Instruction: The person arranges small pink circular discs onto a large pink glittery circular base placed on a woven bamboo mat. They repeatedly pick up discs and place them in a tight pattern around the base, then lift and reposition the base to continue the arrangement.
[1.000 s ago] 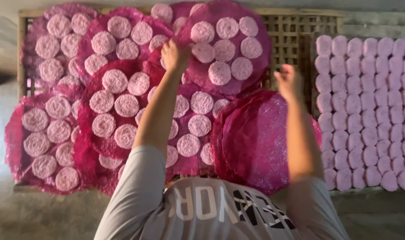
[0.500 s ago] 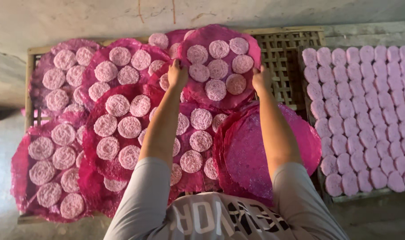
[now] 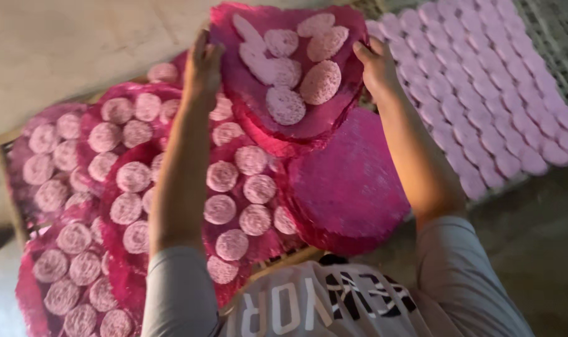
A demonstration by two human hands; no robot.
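A round magenta mesh tray (image 3: 259, 103) carrying several pale pink round cakes (image 3: 286, 105) is lifted and tilted between both hands. My left hand (image 3: 201, 62) grips its left rim. My right hand (image 3: 375, 62) grips its right rim. Directly below it lies another magenta mesh tray (image 3: 352, 181) with nothing on it. More mesh trays loaded with pink cakes (image 3: 221, 209) overlap one another under my left arm.
A wooden slatted rack (image 3: 12, 206) carries the overlapping trays. To the right, several rows of pink cakes (image 3: 483, 81) lie packed on a second rack. Grey concrete floor (image 3: 65, 43) lies at the upper left and lower right.
Both hands have raised the loaded tray off the stack and tilted it. The view has swung, so the racks now run diagonally.
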